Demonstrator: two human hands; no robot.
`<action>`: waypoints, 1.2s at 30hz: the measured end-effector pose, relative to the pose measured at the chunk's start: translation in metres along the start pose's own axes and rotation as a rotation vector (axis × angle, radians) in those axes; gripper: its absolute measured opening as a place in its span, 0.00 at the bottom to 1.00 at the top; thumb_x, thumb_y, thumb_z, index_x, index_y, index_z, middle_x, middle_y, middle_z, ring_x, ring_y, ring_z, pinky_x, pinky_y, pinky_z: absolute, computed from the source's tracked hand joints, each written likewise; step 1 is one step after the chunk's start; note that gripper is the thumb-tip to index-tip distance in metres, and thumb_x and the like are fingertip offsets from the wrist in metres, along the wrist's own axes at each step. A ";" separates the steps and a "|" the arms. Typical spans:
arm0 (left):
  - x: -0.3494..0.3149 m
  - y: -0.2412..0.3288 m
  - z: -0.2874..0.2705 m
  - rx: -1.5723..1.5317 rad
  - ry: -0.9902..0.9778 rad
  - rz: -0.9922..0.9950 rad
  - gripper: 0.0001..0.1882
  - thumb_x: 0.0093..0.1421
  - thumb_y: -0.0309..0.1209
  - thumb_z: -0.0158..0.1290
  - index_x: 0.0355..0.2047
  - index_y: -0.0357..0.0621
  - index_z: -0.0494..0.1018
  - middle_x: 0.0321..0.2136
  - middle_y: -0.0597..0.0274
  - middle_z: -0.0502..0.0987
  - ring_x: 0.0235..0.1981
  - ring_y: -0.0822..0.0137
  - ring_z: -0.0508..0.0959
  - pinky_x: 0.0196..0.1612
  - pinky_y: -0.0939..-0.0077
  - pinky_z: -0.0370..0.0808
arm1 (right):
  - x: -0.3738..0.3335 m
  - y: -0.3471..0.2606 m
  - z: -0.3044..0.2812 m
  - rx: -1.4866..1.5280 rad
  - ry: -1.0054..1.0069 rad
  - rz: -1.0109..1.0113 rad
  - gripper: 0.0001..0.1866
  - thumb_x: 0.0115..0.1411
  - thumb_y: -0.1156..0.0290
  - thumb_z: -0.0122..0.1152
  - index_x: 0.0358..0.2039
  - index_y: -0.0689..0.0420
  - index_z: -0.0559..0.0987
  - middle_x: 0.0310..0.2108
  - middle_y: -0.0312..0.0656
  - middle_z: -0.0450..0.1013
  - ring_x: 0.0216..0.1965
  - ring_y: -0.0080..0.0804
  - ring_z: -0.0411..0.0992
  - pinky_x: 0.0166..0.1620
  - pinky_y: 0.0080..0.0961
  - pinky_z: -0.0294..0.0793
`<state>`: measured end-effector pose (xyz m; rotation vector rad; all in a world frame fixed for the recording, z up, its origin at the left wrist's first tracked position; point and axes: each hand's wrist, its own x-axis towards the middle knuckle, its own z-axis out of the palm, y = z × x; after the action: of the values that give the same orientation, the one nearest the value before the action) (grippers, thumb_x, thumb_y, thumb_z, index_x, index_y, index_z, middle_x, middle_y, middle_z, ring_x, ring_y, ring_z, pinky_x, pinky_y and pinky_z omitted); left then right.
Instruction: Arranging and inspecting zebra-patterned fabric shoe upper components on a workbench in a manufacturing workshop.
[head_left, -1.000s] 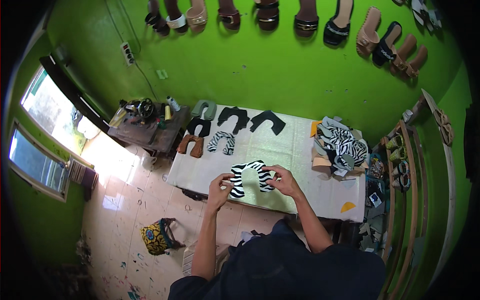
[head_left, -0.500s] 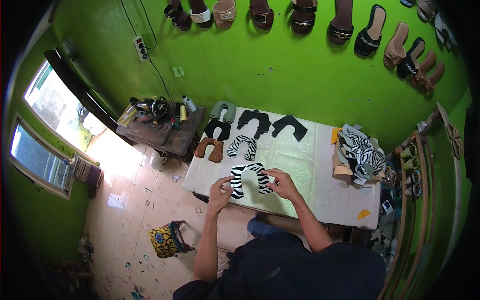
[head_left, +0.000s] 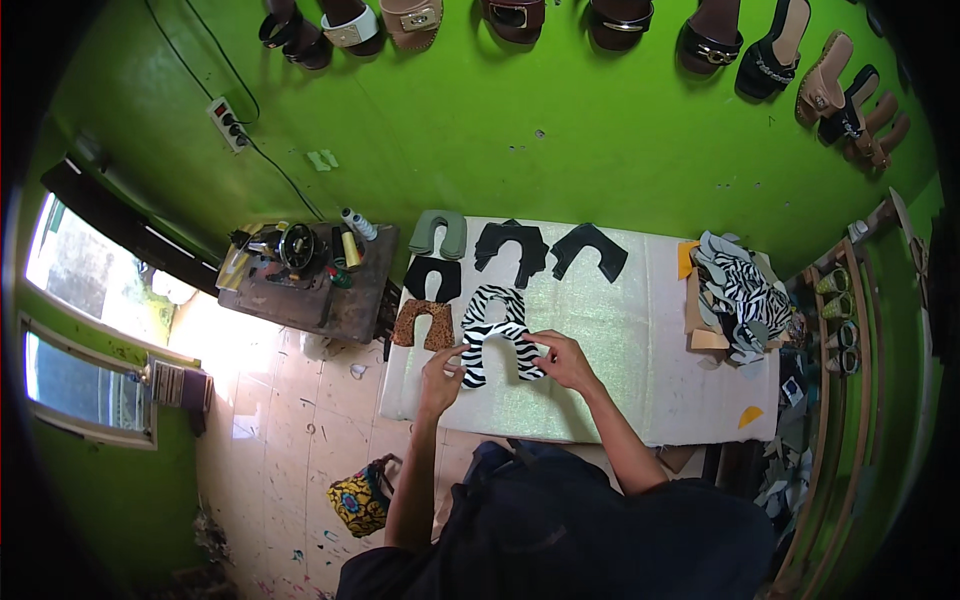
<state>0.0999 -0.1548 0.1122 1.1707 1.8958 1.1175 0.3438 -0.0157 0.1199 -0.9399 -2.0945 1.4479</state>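
Between my two hands is a U-shaped zebra-print sandal upper, its curve toward the wall and its two legs toward me. My left hand pinches the left leg and my right hand pinches the right one. Its far edge overlaps, in view, a second zebra-print upper lying on the pale table. Around them lie a brown speckled upper, a small black piece, green-grey uppers, a black stack and another black piece.
An open box of zebra and grey scraps stands at the table's right end, near a yellow scrap. A sewing machine and thread spools are at the left. Sandals hang on the green wall; a wooden rack stands right.
The held zebra-print upper has moved away from me and now overlaps the one on the table in view. Both hands keep their pinch. The whole view has shifted and turned slightly.
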 end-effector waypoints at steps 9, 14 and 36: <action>0.078 -0.042 -0.009 -0.191 -0.113 0.012 0.19 0.55 0.15 0.56 0.47 0.41 0.78 0.37 0.62 0.78 0.28 0.78 0.75 0.34 0.84 0.72 | 0.045 0.003 0.022 -0.006 0.173 0.127 0.21 0.52 0.83 0.64 0.48 0.56 0.81 0.41 0.43 0.72 0.29 0.28 0.73 0.37 0.23 0.74; 0.124 -0.048 -0.016 -0.132 -0.221 0.023 0.18 0.56 0.15 0.56 0.47 0.40 0.78 0.35 0.66 0.77 0.30 0.80 0.75 0.34 0.85 0.71 | 0.068 0.006 0.038 -0.041 0.273 0.154 0.22 0.51 0.83 0.63 0.48 0.57 0.80 0.43 0.43 0.72 0.33 0.31 0.74 0.40 0.25 0.76; 0.197 -0.117 0.010 0.071 -0.383 0.044 0.23 0.51 0.14 0.58 0.47 0.46 0.78 0.36 0.53 0.77 0.35 0.64 0.78 0.41 0.72 0.77 | 0.117 0.083 0.081 -0.176 0.396 0.308 0.25 0.48 0.85 0.66 0.49 0.57 0.80 0.46 0.47 0.73 0.40 0.40 0.77 0.44 0.29 0.79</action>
<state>-0.0139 -0.0005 -0.0135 1.3621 1.6297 0.7839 0.2335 0.0365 0.0096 -1.5345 -1.8583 1.1024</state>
